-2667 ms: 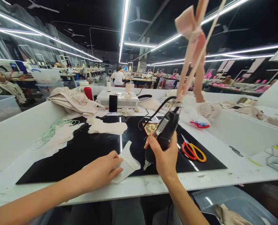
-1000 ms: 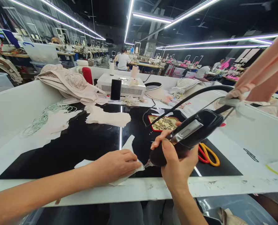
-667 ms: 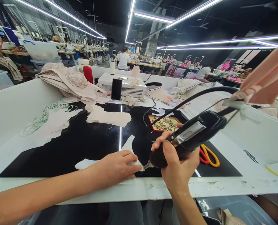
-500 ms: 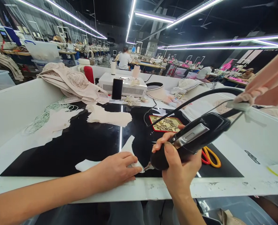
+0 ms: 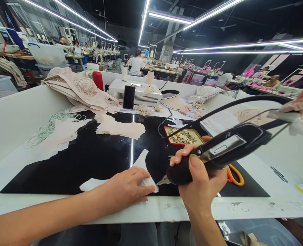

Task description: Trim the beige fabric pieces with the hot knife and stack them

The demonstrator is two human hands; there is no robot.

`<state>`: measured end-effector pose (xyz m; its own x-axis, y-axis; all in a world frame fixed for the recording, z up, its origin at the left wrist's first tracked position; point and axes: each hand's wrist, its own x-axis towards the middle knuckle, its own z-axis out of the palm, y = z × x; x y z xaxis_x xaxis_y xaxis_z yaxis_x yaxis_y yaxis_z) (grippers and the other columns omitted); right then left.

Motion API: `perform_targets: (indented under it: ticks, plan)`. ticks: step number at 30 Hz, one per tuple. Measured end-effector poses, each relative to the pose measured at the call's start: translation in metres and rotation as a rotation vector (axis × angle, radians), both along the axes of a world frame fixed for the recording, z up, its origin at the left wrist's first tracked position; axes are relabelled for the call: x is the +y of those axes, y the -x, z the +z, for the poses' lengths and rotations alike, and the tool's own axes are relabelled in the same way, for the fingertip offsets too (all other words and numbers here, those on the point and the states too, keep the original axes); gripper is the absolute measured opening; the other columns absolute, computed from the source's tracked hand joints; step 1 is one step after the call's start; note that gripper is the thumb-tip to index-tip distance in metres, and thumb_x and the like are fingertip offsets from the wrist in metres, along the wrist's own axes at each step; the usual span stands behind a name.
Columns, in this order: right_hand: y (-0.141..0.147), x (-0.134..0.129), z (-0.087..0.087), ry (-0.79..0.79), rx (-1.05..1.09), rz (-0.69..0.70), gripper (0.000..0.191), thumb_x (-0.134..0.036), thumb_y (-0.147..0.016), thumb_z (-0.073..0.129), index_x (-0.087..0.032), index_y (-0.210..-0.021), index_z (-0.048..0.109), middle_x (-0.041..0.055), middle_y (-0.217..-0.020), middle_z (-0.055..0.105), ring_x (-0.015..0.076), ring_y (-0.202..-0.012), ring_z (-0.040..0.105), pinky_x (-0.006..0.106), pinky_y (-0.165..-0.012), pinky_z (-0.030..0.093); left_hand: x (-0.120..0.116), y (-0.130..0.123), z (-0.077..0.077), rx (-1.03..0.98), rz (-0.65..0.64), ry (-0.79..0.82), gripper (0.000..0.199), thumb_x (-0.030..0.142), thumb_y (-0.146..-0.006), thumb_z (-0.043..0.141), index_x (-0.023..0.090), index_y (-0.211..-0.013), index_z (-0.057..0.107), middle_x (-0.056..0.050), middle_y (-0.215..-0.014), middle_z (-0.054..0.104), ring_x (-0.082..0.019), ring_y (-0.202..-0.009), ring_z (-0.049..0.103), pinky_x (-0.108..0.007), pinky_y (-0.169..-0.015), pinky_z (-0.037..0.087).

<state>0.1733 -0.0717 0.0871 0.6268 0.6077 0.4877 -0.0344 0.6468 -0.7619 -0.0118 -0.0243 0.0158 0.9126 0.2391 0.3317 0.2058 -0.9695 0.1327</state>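
My left hand (image 5: pixel 131 184) presses on a white curved fabric piece (image 5: pixel 142 160) at the front edge of the black mat (image 5: pixel 95 157), fingers bent over it and thumb along its edge. Another white end (image 5: pixel 94 184) sticks out left of that hand. My right hand (image 5: pixel 201 174) is wrapped round a black corded hand tool (image 5: pixel 225 147) with a metal plate on its side. Its thin metal tip (image 5: pixel 164 181) looks blurred and lies close to the fabric's right corner; I cannot tell whether they touch. Tied pinkish cloth (image 5: pixel 294 107) hangs by the tool's cord.
Beyond the mat stand a white vented box (image 5: pixel 138 92), a phone (image 5: pixel 129 97) and thread cones. A shallow tray (image 5: pixel 184 136) of small seed-like pieces and orange-handled scissors (image 5: pixel 237 176) lie right. Pale cut fabric (image 5: pixel 120 126) and green cord (image 5: pixel 49 126) lie left.
The black tool's body and my right hand have shifted slightly right, and the hanging cloth has swung right. My left hand stays on the white fabric.
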Motion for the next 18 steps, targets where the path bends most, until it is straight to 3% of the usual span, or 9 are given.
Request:
perform_targets:
  ticks: [18]
  plan:
    - [0.005,0.013,-0.008,0.050,-0.049,0.038,0.026,-0.026,-0.086,0.077,-0.026,-0.100,0.056,-0.0053,-0.081,0.064,0.0118,-0.061,0.062,0.029,-0.057,0.056,0.003,0.002,0.003,0.008,0.025,0.043,0.037,0.038,-0.098,0.072,0.032,-0.134,0.067,-0.015,-0.132,0.054,-0.033,-0.122,0.058,-0.048,-0.103,0.058]
